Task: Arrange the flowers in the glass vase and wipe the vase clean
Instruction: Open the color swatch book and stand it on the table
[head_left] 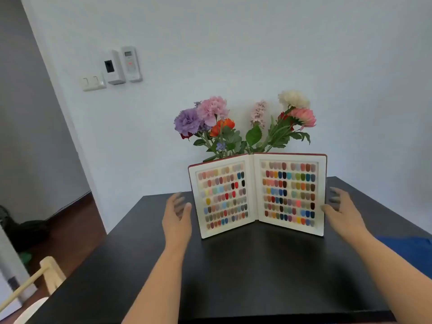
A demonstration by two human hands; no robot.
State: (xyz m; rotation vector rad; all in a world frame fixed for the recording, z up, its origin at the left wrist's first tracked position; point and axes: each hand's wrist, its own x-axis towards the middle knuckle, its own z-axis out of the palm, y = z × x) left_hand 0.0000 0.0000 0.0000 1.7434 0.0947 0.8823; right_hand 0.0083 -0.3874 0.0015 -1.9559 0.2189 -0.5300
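One black table (233,277) carries everything; on it stands one open swatch book (257,195), upright on its lower edge with two pages of coloured nail tips facing the person, and it hides whatever is behind it. The flowers (245,127) rise from behind the book near the wall in two loose clusters; roughly eight blooms show, purple, pink, orange, cream and coral among them, though small ones may be missed. The glass vase cannot be seen; presumably it sits behind the book, holding the stems. One blue cloth (406,251) lies at the table's right edge, likely meant for wiping.

Two bare hands flank the book; the left hand (177,213) hovers just beside the left page, fingers (178,202) spread wide and holding nothing; the right hand (339,206) has its thumb touching the right cover's edge, fingers loosely spread, not yet closed on it.

The book looks stiff and light, best taken by both outer edges; the stems look soft and easily bent, so grip them low; glass would be slippery and breakable, better held around the body.
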